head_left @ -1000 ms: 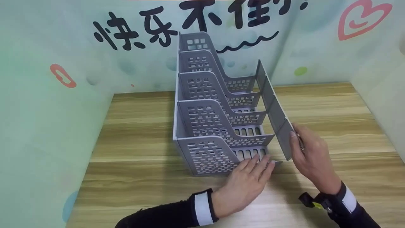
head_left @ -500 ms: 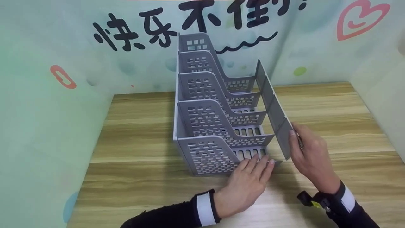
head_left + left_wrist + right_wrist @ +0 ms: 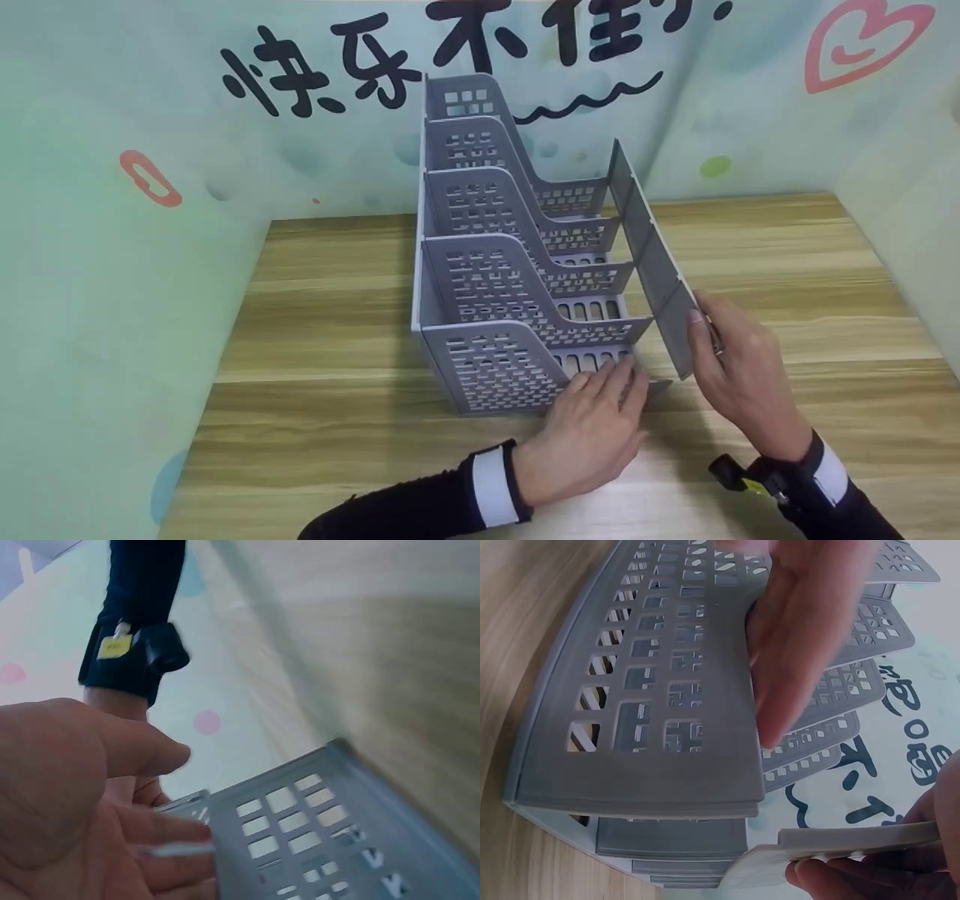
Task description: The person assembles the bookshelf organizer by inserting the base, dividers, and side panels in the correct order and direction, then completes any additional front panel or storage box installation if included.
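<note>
A grey plastic file organizer point(image 3: 495, 360) stands on the table, its perforated dividers making several upright slots. My left hand point(image 3: 589, 439) lies over the low edge of the nearest divider, fingers nearly straight. In the left wrist view its thumb is apart from the perforated divider point(image 3: 300, 817). My right hand point(image 3: 746, 375) pinches the near end of a long grey front panel point(image 3: 651, 247). That panel leans outward along the organizer's open right side, with a gap at the near end. Right fingers curl under the panel point(image 3: 855, 840) in the right wrist view.
The wood-grain table point(image 3: 315, 360) extends on both sides of the organizer. A pale green backdrop point(image 3: 337, 165) with black lettering rises behind it and at the sides. A small black camera point(image 3: 726, 472) sits on the right wrist.
My left hand's fingers have shifted slightly on the near divider's edge, and its wrist has moved a little to the right. The right hand and the panel stay nearly still.
</note>
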`<state>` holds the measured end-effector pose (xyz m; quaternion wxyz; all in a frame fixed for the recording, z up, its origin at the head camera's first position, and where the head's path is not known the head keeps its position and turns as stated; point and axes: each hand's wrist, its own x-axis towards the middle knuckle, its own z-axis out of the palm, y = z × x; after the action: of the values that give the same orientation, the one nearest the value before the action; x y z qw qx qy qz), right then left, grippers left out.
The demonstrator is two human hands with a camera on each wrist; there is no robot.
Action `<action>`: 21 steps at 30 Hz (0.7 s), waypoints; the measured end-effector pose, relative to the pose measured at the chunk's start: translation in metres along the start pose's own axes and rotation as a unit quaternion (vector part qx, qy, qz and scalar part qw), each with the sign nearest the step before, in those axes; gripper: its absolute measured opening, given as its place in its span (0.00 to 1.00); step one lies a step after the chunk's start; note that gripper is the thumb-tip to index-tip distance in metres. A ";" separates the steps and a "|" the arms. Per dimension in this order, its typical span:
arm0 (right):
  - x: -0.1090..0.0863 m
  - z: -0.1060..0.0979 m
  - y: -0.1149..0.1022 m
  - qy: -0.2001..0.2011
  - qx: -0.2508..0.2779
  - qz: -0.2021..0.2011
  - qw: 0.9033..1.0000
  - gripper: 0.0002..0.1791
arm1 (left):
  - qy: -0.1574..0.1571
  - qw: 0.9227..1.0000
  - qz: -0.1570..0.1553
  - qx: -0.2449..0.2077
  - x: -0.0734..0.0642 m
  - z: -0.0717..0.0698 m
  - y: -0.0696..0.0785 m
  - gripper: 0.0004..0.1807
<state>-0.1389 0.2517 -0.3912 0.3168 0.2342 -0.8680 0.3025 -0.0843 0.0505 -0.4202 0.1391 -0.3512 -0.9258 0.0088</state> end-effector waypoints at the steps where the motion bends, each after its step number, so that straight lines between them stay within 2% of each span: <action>1: 0.000 0.000 0.000 0.000 0.000 0.001 1.000 0.12 | -0.006 1.000 -0.011 -0.014 0.003 -0.002 0.001 0.37; 5: 0.001 -0.001 0.000 -0.001 -0.002 -0.001 1.000 0.12 | -0.050 0.997 -0.054 -0.018 0.016 -0.003 0.007 0.41; 9: 0.001 -0.001 0.000 0.002 -0.002 -0.007 1.000 0.11 | -0.063 0.995 -0.080 0.016 0.025 0.001 0.012 0.43; 13: 0.002 0.000 0.000 0.002 -0.001 -0.008 1.000 0.11 | -0.074 0.993 -0.087 0.036 0.030 0.004 0.015 0.43; 21: 0.002 0.000 -0.001 -0.002 -0.001 -0.008 1.000 0.11 | -0.094 0.990 -0.096 0.038 0.036 0.006 0.015 0.39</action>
<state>-0.1404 0.2506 -0.3897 0.3172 0.2416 -0.8670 0.2989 -0.1016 0.0862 -0.4189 0.0650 -0.2528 -0.9632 0.0637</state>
